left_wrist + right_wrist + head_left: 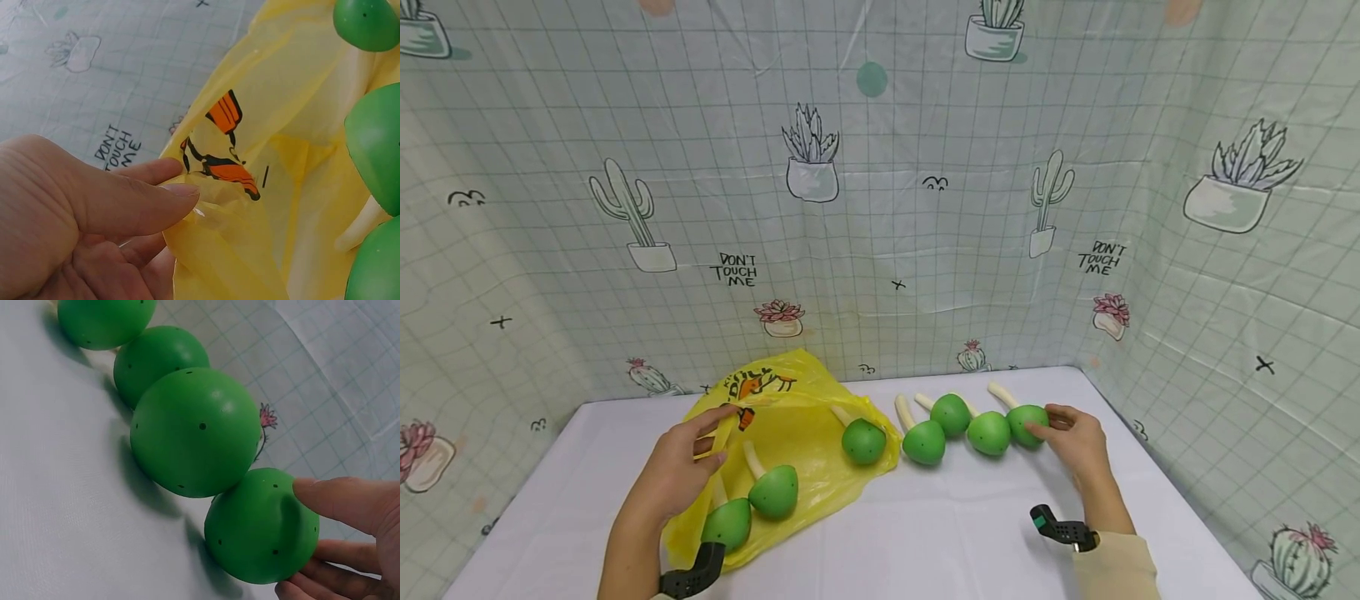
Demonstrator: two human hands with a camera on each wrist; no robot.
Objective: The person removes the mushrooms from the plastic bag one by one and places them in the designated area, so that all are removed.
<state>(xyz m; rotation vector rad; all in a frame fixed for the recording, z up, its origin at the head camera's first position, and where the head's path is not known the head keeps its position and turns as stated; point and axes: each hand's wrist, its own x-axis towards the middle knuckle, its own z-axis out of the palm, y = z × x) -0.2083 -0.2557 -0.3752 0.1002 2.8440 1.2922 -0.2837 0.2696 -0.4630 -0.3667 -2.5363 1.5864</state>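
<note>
My left hand [683, 465] pinches the edge of a yellow plastic bag [808, 417] between thumb and fingers, as the left wrist view also shows. Inside the bag's open mouth lie three toy mushrooms with dotted green caps and pale stems: one at the right [863, 442], one nearer the middle [773, 492] and one low at the left [727, 523]. At the right end of a row of similar mushrooms, my right hand [1078, 437] holds the last green mushroom [262, 528], thumb on one side of its cap and fingers at the other.
More green mushrooms, among them a left one [923, 442], a back one [951, 415] and one beside the held piece [988, 433], sit close together right of the bag. A white-covered table [940, 533] bears everything. Behind it hangs a grid-patterned cloth [880, 233] with cactus drawings.
</note>
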